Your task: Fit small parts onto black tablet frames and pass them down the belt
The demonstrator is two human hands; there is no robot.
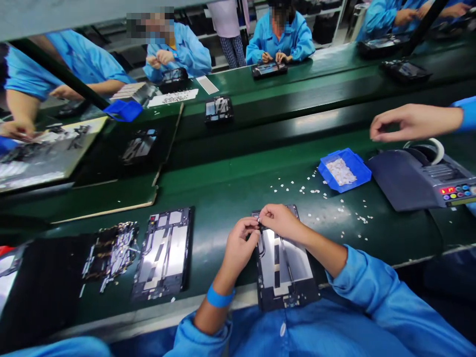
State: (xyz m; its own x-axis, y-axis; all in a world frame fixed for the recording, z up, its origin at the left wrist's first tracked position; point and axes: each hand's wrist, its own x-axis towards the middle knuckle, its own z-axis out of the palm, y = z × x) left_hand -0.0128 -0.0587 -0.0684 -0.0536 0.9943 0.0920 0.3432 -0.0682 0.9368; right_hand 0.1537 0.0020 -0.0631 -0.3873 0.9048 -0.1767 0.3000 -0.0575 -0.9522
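An opened tablet, its silvery battery panels and dark ribbon cables exposed, lies at the bench's front edge before me. Over its far left corner, my left hand has its thumb and fingers in a pinch. My right hand reaches across the tablet's top, fingertips pressed together and nearly meeting the left ones. Between the fingertips something tiny shows, too small to name. To the left, a second opened tablet lies beside a pile of thin strip-like parts.
A blue tray of small white pieces stands at right, with similar bits scattered nearby. Beyond it are a tape dispenser and a co-worker's hand. Black cloth lies left. More tablets sit along the green line; co-workers sit opposite.
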